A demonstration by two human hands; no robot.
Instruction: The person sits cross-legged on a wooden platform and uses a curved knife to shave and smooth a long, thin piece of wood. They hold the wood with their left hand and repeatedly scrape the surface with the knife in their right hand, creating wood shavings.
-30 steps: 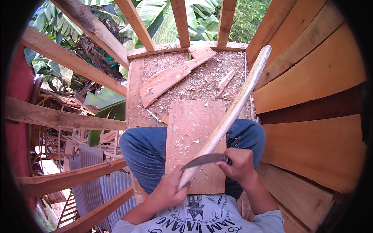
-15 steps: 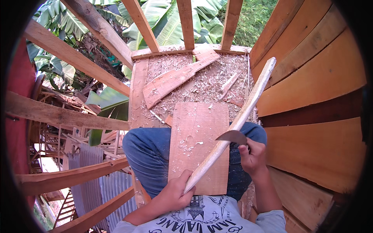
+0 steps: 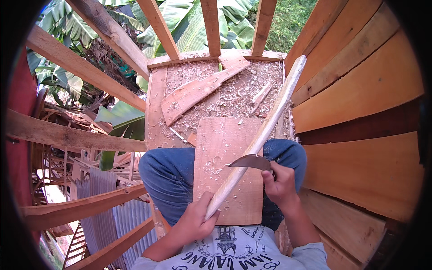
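A long, slightly curved pale wooden stick point(image 3: 275, 114) slants from my lap up to the far right. Its near end is wrapped by the fingers of my left hand point(image 3: 194, 219). In my right hand point(image 3: 281, 184) is a knife with a short curved dark blade point(image 3: 253, 162); the handle is mostly hidden in the fist. The blade lies across the stick at about its lower third, its tip reaching past the stick's left side. Under both, a flat wooden board point(image 3: 227, 189) rests across my thighs, with a few shavings on it.
Beyond my knees, shavings cover the plank floor point(image 3: 156, 112), where a shaped board point(image 3: 200, 92) and a thin offcut point(image 3: 262, 94) lie. Plank walling point(image 3: 360, 157) stands close on the right. Wooden rails point(image 3: 76, 135) run along the left and far sides, with corrugated sheets point(image 3: 96, 198) below.
My right hand has drawn the knife toward me and left along the stick. The stick's far end has swung slightly left, and my left hand has shifted a little left.
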